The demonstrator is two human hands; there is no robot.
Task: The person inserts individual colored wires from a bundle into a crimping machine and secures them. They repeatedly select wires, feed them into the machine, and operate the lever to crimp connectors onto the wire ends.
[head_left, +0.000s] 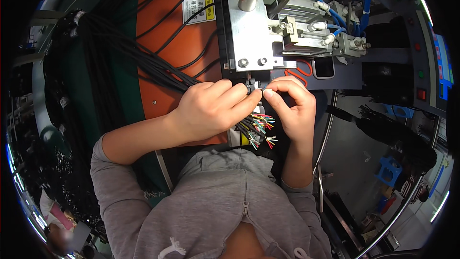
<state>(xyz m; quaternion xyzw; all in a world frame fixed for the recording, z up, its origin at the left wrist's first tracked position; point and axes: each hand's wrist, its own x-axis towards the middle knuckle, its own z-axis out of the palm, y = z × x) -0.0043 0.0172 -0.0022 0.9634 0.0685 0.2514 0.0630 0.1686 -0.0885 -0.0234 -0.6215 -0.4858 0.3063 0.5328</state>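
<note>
Pinching together at the middle of the view, the left hand and the right hand are meeting fingertip to fingertip just below the metal press machine. The left hand's fingers are curling around a bundle of black cables, which is running out past its knuckles toward the upper left, across the orange mat. Its thumb and forefinger are gripping a small pale piece at the tips; what that piece is cannot be told. The right hand's fingers are bending inward and pressing on the same spot from the other side. Just beneath both sets of fingertips, the cables' stripped coloured wire ends are fanning out loose, hanging above the grey hooded top.
</note>
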